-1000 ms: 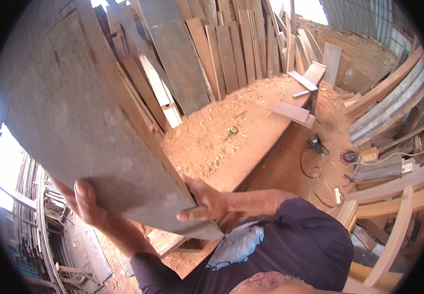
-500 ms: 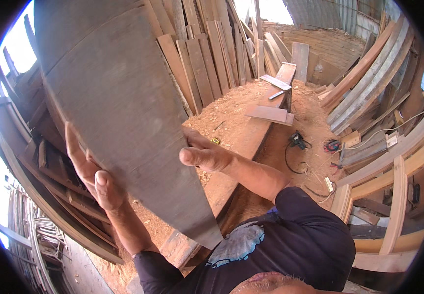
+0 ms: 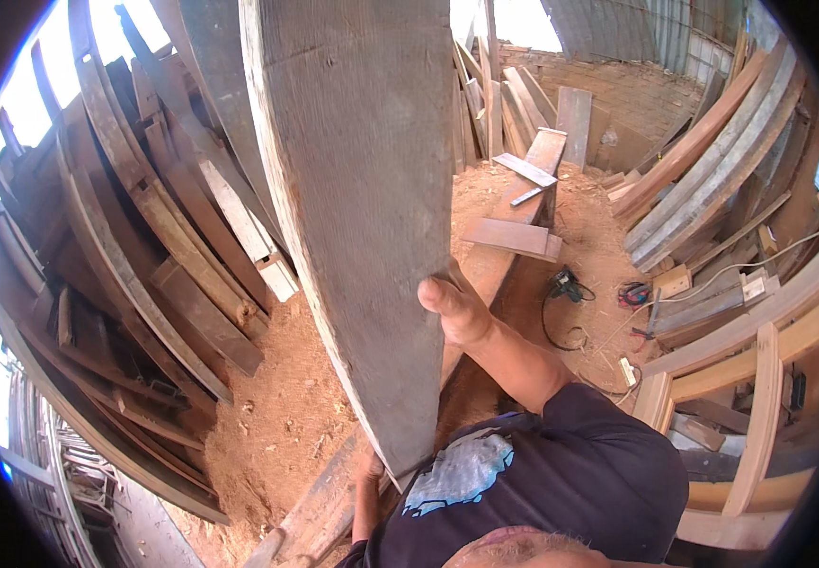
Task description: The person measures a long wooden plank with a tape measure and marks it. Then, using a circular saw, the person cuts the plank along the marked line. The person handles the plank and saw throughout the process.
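A wide grey-brown wooden plank [image 3: 362, 189] stands nearly upright in front of me, its lower end close to my shirt. My right hand [image 3: 459, 305] is closed on the plank's right edge, thumb on the near face and fingers behind. Low down, beside the plank's left edge, my left hand [image 3: 369, 466] reaches behind the lower end; its fingers are hidden. Behind the plank runs a long wooden bench [image 3: 471, 317], partly covered from view.
Short boards [image 3: 512, 237] lie across the bench. A corded power tool [image 3: 566, 284] rests on the sawdust-covered floor [image 3: 282, 388] to the right. Timber [image 3: 116, 237] leans at the left, more boards [image 3: 703, 161] at the right, and a wooden frame [image 3: 760, 407] stands near right.
The plank has swung to the right and now stands more upright, showing its pale left edge. My left hand has dropped from its left edge to near the lower end. The right hand keeps its hold.
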A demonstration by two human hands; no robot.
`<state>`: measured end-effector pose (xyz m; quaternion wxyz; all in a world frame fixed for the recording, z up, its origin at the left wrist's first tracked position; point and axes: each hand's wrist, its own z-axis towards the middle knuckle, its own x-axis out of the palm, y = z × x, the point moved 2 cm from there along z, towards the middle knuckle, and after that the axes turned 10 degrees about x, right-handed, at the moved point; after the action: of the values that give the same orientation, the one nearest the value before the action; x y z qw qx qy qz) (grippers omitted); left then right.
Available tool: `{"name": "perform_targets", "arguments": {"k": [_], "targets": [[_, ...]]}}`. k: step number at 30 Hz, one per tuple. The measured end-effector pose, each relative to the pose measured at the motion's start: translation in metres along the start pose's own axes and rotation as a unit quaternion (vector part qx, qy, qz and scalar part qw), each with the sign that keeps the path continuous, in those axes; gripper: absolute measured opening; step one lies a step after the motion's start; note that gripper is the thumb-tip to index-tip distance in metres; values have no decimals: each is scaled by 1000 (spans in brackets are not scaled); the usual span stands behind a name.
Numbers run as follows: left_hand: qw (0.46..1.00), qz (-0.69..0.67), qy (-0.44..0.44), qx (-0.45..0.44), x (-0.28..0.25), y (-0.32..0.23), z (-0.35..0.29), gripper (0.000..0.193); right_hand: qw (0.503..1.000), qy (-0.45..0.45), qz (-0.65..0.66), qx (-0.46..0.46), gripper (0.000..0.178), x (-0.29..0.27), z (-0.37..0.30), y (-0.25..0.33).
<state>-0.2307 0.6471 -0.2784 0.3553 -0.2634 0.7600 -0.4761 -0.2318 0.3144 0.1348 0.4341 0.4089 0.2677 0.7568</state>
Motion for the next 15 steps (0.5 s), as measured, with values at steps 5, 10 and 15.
{"name": "perform_targets", "arguments": {"k": [5, 10, 15], "targets": [[992, -75, -30, -95, 44, 8, 22, 77, 1000, -17, 1, 5, 73, -48, -5, 4], [981, -126, -60, -136, 78, -7, 54, 77, 999, -46, -11, 9, 65, -107, -13, 12], [972, -156, -89, -150, 92, -27, 96, 77, 996, -83, -33, 10, 66, -166, -17, 26]]}}
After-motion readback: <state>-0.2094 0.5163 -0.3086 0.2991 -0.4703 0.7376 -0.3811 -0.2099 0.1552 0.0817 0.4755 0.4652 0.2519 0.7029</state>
